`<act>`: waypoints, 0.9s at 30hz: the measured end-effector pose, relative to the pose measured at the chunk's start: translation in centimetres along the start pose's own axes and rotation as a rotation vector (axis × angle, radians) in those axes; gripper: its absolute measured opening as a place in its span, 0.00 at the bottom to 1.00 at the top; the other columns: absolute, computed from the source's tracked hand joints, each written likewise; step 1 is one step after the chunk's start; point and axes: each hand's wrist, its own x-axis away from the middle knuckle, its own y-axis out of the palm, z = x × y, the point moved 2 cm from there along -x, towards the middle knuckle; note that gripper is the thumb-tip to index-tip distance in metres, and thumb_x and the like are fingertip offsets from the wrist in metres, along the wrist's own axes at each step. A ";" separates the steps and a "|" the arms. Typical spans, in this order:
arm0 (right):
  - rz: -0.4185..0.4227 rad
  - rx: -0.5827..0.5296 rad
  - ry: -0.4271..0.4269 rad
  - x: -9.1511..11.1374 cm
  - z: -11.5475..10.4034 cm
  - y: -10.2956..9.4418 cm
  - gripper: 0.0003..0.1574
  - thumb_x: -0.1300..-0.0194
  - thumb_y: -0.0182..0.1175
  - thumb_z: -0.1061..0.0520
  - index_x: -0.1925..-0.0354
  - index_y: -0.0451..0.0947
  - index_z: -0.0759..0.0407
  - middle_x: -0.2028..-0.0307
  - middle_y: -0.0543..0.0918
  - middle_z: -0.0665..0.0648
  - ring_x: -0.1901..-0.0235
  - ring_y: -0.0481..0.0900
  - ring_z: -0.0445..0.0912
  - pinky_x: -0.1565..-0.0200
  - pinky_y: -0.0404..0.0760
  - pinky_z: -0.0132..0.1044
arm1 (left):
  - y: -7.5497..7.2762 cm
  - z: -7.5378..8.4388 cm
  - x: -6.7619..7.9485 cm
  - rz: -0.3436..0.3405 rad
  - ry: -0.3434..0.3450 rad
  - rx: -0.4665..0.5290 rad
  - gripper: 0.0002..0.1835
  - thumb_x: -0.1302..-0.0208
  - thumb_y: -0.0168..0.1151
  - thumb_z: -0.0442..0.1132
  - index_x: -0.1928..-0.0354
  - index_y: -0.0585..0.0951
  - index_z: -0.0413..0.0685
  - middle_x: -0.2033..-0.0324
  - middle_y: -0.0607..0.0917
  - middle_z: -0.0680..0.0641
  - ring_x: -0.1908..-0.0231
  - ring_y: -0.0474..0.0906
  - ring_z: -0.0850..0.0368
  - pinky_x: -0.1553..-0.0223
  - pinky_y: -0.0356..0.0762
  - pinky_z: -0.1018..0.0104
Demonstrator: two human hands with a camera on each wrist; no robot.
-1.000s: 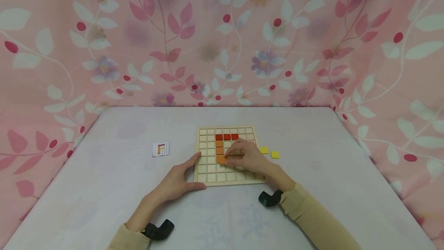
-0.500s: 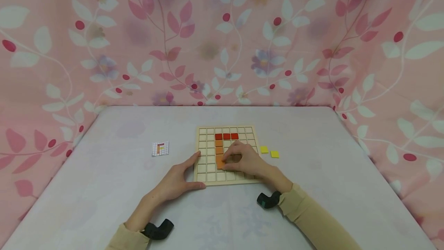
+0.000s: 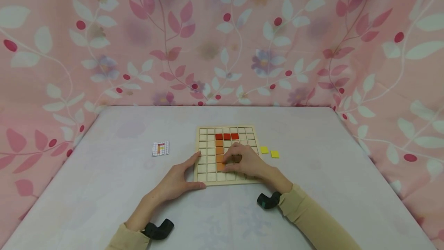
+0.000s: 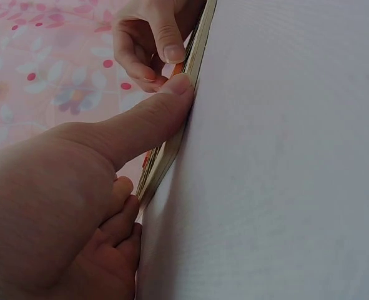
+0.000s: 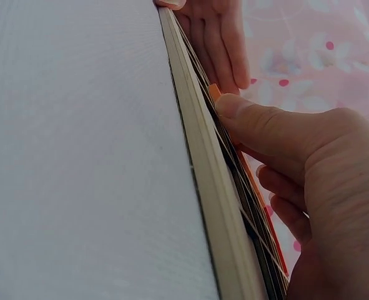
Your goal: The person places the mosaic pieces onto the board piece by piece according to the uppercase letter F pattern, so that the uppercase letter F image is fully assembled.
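A wooden grid board (image 3: 211, 177) lies on the table. My right hand (image 3: 247, 161) pinches an orange square tile (image 3: 220, 166) between thumb and fingers, low in a column of orange tiles (image 3: 219, 150). In the right wrist view the tile's corner (image 5: 214, 92) shows beyond my thumb, close over the board. Three red tiles (image 3: 227, 136) form a row across the column's top. My left hand (image 3: 175, 182) is spread at the board's near left corner, thumb on the front edge and index finger at the left edge. In the left wrist view that thumb (image 4: 153, 119) lies straight.
Two yellow tiles, one nearer (image 3: 264, 149) and one farther out (image 3: 274, 154), lie right of the board. A small paper card (image 3: 160, 149) with a printed coloured grid pattern lies to the left. Pink floral cloth (image 3: 222, 49) hangs behind the pale table (image 3: 104, 188).
My right hand has brought the orange tile slightly left and toward me, from a skewed position into line below the orange column. The left hand stays at the board's corner.
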 end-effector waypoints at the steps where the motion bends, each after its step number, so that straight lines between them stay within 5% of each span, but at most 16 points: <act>1: 0.001 -0.001 -0.006 0.0 0.0 0.0 0.14 0.47 0.77 0.48 0.61 0.88 0.43 0.60 0.80 0.40 0.56 0.76 0.38 0.50 0.78 0.36 | 0.0 0.0 0.0 0.000 0.000 -0.001 0.57 0.50 0.78 0.58 0.21 0.57 0.57 0.25 0.63 0.48 0.25 0.58 0.49 0.29 0.62 0.47; 10: 0.006 -0.029 -0.014 0.0 -0.1 0.1 0.14 0.48 0.78 0.50 0.61 0.88 0.45 0.60 0.81 0.44 0.55 0.77 0.41 0.49 0.79 0.42 | 0.0 0.0 0.0 -0.001 -0.004 0.000 0.57 0.50 0.78 0.57 0.21 0.57 0.58 0.25 0.63 0.48 0.25 0.58 0.49 0.29 0.62 0.47; 20: 0.011 -0.047 0.006 0.2 -1.8 -0.1 0.15 0.49 0.77 0.63 0.60 0.87 0.60 0.59 0.82 0.57 0.55 0.77 0.53 0.51 0.79 0.49 | -0.1 0.2 0.1 0.002 0.001 -0.010 0.57 0.50 0.78 0.57 0.21 0.57 0.58 0.25 0.63 0.49 0.26 0.59 0.50 0.29 0.63 0.47; 27: 0.009 -0.031 -0.037 -0.1 0.2 0.2 0.15 0.47 0.77 0.52 0.59 0.88 0.47 0.59 0.82 0.46 0.55 0.77 0.44 0.50 0.80 0.42 | -0.1 0.1 0.1 0.001 -0.001 -0.006 0.56 0.50 0.77 0.57 0.21 0.56 0.58 0.25 0.63 0.49 0.25 0.58 0.49 0.29 0.63 0.47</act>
